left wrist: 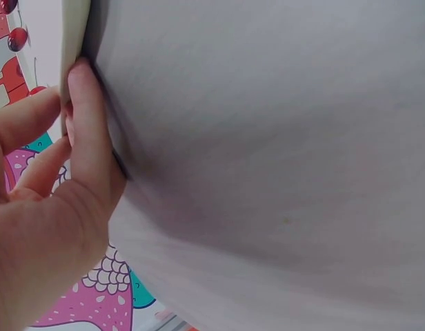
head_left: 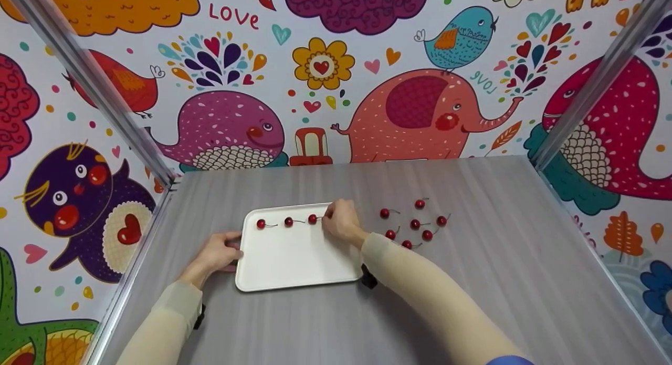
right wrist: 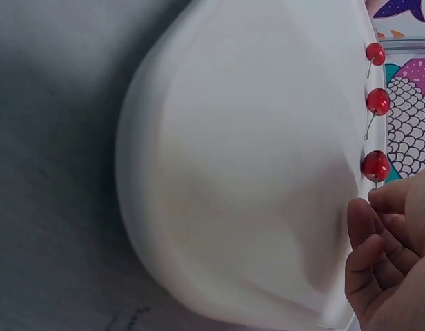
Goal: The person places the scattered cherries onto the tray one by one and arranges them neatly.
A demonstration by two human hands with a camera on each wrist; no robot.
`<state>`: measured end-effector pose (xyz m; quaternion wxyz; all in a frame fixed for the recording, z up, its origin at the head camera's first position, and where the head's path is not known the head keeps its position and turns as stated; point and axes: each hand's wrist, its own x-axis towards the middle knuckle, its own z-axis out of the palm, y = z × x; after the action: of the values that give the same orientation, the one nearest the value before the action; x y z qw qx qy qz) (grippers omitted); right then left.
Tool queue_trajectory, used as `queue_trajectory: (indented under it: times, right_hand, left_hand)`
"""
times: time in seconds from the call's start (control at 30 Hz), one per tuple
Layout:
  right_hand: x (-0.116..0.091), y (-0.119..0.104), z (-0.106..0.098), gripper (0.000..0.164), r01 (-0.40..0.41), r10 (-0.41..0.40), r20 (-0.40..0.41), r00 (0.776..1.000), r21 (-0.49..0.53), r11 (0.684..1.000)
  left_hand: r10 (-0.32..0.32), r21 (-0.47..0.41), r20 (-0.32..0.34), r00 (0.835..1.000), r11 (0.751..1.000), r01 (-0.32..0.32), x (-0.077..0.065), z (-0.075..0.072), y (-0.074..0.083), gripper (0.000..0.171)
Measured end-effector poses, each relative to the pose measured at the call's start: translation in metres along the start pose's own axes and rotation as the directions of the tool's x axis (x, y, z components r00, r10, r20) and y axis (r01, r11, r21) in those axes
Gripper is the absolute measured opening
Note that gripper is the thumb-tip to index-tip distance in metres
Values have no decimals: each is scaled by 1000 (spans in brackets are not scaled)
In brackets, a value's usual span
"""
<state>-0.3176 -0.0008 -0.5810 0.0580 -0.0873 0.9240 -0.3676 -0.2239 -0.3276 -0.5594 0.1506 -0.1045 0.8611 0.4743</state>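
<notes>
A white rectangular tray (head_left: 299,265) lies on the table, its left edge held by my left hand (head_left: 216,254). In the left wrist view, the fingers (left wrist: 88,131) of that hand grip the tray's rim (left wrist: 73,34) from both sides. Three red cherries with stems lie in a row along the tray's far side: a left one (head_left: 261,224), a middle one (head_left: 289,222) and a right one (head_left: 312,219). Over the tray's far right corner, my right hand (head_left: 342,221) pinches the stem of the right cherry (right wrist: 375,166) between thumb and forefinger. Its other fingers are curled.
Several loose cherries (head_left: 415,224) with stems are scattered on the grey table (head_left: 472,281), right of the tray. A wall with cartoon animals (head_left: 415,118) stands behind the table, and metal posts (head_left: 577,92) rise at its far corners.
</notes>
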Motion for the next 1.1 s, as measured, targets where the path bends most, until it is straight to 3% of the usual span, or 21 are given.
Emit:
queue_trajectory:
  times: [0.3, 1.1]
  right_hand:
    - [-6, -3, -3, 17, 33, -34, -27, 999, -26, 999]
    - [-14, 1, -22, 16, 8, -8, -25, 1000, 1, 1000]
  left_hand:
    - [5, -44, 10, 1000, 999, -4, 0, 1, -1, 73]
    - [2, -45, 11, 1000, 999, -1, 0, 0, 0, 76]
